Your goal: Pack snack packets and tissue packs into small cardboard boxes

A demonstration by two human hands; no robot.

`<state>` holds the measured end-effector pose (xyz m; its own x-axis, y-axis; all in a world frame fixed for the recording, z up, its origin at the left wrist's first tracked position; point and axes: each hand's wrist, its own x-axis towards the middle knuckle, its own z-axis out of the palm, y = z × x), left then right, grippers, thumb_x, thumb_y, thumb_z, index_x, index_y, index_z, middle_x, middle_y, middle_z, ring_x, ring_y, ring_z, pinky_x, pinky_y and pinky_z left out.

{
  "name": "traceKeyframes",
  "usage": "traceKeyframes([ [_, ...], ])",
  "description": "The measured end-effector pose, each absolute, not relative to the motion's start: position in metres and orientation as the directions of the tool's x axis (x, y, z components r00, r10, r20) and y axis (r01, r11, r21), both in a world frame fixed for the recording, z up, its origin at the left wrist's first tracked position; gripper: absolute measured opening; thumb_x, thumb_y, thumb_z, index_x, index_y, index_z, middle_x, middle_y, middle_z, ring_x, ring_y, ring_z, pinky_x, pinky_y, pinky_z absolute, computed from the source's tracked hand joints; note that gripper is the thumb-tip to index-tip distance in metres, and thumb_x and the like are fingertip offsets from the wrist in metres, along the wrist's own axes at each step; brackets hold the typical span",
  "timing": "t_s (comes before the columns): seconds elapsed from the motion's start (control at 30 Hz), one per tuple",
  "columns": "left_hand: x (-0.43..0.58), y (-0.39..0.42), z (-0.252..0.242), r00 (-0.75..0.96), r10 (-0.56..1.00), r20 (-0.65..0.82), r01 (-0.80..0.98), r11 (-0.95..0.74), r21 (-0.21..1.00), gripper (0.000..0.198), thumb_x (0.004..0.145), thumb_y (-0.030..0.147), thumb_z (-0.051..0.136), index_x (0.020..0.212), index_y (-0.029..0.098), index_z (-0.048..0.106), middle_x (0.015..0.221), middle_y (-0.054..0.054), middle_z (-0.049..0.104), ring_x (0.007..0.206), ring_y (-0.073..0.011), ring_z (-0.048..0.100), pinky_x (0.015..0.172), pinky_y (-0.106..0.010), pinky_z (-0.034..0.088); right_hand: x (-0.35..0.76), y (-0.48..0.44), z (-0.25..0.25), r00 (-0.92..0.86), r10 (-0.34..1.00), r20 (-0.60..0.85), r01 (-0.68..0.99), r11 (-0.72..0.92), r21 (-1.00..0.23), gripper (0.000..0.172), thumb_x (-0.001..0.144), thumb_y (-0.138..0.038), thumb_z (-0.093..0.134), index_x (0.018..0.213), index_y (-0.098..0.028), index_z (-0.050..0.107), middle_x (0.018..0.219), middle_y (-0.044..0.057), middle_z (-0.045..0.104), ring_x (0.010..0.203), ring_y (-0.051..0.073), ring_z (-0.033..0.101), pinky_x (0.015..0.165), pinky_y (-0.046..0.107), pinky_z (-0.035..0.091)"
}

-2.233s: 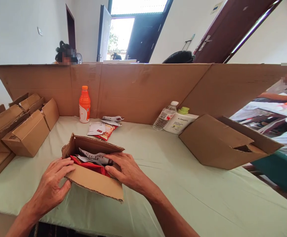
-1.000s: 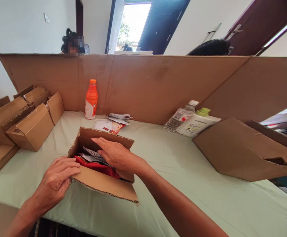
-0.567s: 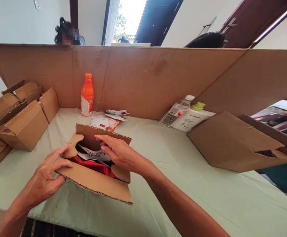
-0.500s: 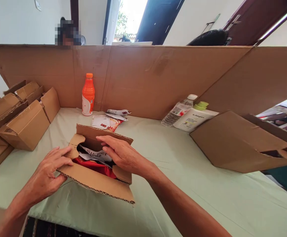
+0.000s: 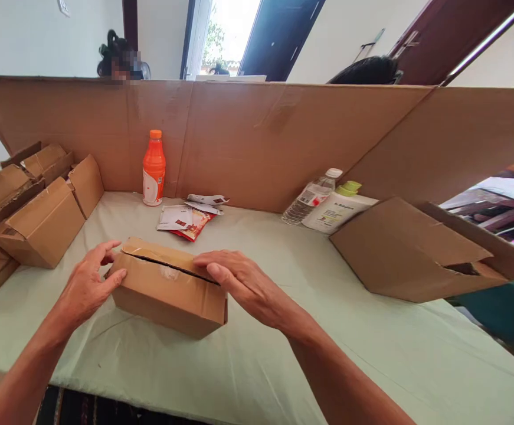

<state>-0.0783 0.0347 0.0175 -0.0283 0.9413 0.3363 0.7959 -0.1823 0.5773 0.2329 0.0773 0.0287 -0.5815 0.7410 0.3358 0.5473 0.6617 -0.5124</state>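
A small cardboard box (image 5: 168, 292) sits in front of me on the cloth-covered table, its top flaps folded down with a narrow dark gap between them. At its left end is my left hand (image 5: 86, 283), thumb on the near side and fingers bent round the far corner. My right hand (image 5: 248, 283) lies with fingers stretched over the top flaps at the right end, gripping nothing. What the box holds is hidden. Just beyond it lie white and red packets (image 5: 188, 218). An orange bottle (image 5: 154, 171) stands upright behind them.
Several cardboard boxes (image 5: 39, 221) crowd the left side. On the right, a clear water bottle (image 5: 312, 198) and a white bottle with a green cap (image 5: 336, 209) lean near a larger open box (image 5: 402, 254). A cardboard partition (image 5: 234, 141) closes off the back, with people's heads beyond it.
The box's upright flaps have been folded down, covering the red and white packets inside. My left hand has shifted round the left end; my right hand has moved slightly right onto the top.
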Motion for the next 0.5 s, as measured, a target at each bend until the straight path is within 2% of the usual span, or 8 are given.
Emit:
traceKeyframes([
  [0.07,-0.075,0.036,0.011,-0.002,0.919,0.395,0.806,-0.232,0.544,0.052,0.091,0.041,0.057,0.14,0.023,0.057,0.135,-0.011,0.062,0.117,-0.026,0.064,0.099,-0.045,0.056,0.238,0.069,0.021,-0.631,0.7,0.333,0.526,0.702,-0.48,0.045,0.106,-0.048,0.039,0.122,-0.022,0.072,0.132,0.01,0.071,0.122,0.029,0.064,0.102,0.047,0.049],
  [0.13,-0.076,0.036,0.005,0.064,0.909,0.412,0.815,-0.285,0.504,0.043,0.095,0.041,0.051,0.133,0.024,0.063,0.149,-0.013,0.052,0.131,-0.0286,0.056,0.108,-0.05,0.05,0.242,0.062,0.007,-0.649,0.682,0.338,0.541,0.726,-0.425,0.044,0.101,-0.05,0.05,0.131,-0.023,0.068,0.142,0.011,0.064,0.133,0.032,0.056,0.109,0.053,0.045],
  [0.23,-0.083,0.036,0.001,0.17,0.93,0.327,0.801,-0.324,0.504,0.041,0.102,0.044,0.042,0.125,0.025,0.07,0.151,-0.011,0.053,0.137,-0.0292,0.053,0.113,-0.05,0.046,0.247,0.052,-0.02,-0.599,0.704,0.381,0.582,0.71,-0.397,0.052,0.099,-0.049,0.053,0.145,-0.026,0.058,0.154,0.011,0.053,0.147,0.034,0.04,0.115,0.059,0.039],
  [0.33,-0.092,0.035,0.001,0.253,0.936,0.245,0.77,-0.348,0.535,0.046,0.099,0.05,0.047,0.134,0.024,0.065,0.16,-0.012,0.044,0.143,-0.0308,0.048,0.116,-0.051,0.043,0.252,0.042,-0.043,-0.535,0.742,0.404,0.599,0.671,-0.437,0.063,0.097,-0.058,0.054,0.152,-0.028,0.049,0.167,0.01,0.033,0.155,0.037,0.025,0.118,0.061,0.037],
  [0.43,-0.096,0.035,-0.001,0.298,0.925,0.235,0.744,-0.379,0.551,0.052,0.094,0.052,0.057,0.138,0.023,0.062,0.167,-0.013,0.032,0.149,-0.0332,0.04,0.118,-0.053,0.04,0.257,0.037,-0.054,-0.47,0.801,0.372,0.619,0.599,-0.508,0.066,0.096,-0.059,0.056,0.155,-0.031,0.045,0.172,0.009,0.016,0.154,0.037,0.026,0.117,0.059,0.04],
  [0.5,-0.094,0.035,-0.003,0.306,0.918,0.253,0.733,-0.397,0.552,0.052,0.093,0.049,0.059,0.138,0.022,0.061,0.167,-0.014,0.031,0.149,-0.0331,0.04,0.119,-0.053,0.039,0.259,0.037,-0.056,-0.463,0.813,0.352,0.6,0.58,-0.551,0.063,0.097,-0.055,0.055,0.156,-0.034,0.043,0.172,0.007,0.017,0.153,0.035,0.031,0.116,0.056,0.042],
])
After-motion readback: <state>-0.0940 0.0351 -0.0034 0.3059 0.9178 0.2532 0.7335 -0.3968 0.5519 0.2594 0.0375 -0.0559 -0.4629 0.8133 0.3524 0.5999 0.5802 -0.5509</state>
